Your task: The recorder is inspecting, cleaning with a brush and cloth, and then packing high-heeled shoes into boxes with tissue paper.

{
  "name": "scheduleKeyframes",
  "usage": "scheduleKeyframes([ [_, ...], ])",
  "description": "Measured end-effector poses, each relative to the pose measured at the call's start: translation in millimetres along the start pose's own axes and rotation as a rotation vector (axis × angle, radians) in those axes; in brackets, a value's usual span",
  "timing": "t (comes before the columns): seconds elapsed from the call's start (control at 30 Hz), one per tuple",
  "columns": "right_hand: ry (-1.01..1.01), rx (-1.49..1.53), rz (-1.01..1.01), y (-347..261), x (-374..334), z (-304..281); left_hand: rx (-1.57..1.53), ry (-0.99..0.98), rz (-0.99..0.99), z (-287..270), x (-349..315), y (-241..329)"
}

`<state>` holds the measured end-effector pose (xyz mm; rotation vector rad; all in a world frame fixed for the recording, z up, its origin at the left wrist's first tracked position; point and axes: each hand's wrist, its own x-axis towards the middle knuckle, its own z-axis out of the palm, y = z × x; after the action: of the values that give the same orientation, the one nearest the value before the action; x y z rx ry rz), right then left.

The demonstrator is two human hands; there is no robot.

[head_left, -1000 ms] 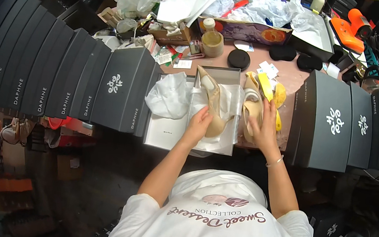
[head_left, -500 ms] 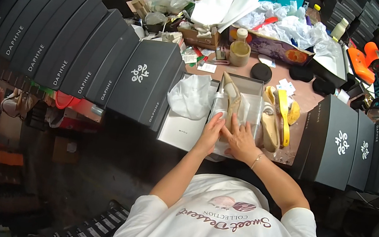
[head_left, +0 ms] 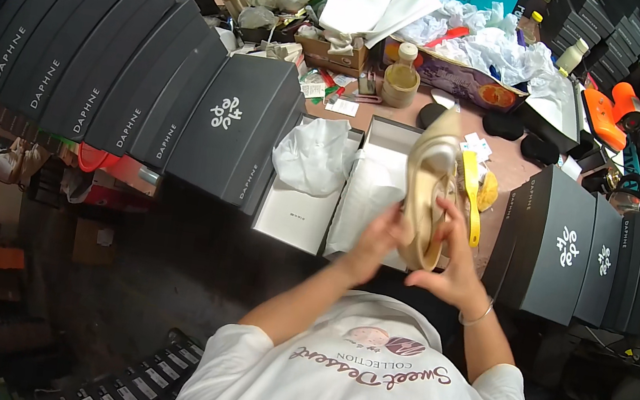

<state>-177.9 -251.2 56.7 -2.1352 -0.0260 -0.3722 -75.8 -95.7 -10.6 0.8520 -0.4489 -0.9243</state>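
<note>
A person in a white T-shirt point(head_left: 327, 371), the head out of view, reaches both bare forearms up from the lower edge. The left forearm slants up and to the right, and its hand point(head_left: 378, 240) grasps a beige shoe point(head_left: 421, 186) from the left, its fingers blurred and the thumb hard to make out. The right forearm leans inward, a thin bracelet point(head_left: 476, 316) at the wrist; the right hand point(head_left: 455, 262) curves in a loose C, thumb jutting left below the shoe, fingertips at its right side (whether they press on it I cannot tell). The shoe stands steeply tilted above the right part of an open box point(head_left: 390, 134), its narrow upper end smeared by motion. White tissue point(head_left: 364, 207) covers much of the box's inside. Just right of the shoe, a yellow strip point(head_left: 469, 185) is partly covered by the right hand's side. Beyond, the shoe's tip hides part of a round black disc point(head_left: 429, 115). Dark shoeboxes point(head_left: 246, 114) line both sides, the outermost swallowed by the lens's black rim.
</note>
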Motion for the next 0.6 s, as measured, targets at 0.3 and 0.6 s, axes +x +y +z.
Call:
scheduleKeyframes([
  [0.3, 0.335, 0.532, 0.221, 11, -76, -42, 1.144, 0.297, 0.271, 1, 5, 52],
  [0.6, 0.401, 0.798, 0.261, 22, -73, -37, 1.04, -0.241, -0.34, -65, 64, 109],
])
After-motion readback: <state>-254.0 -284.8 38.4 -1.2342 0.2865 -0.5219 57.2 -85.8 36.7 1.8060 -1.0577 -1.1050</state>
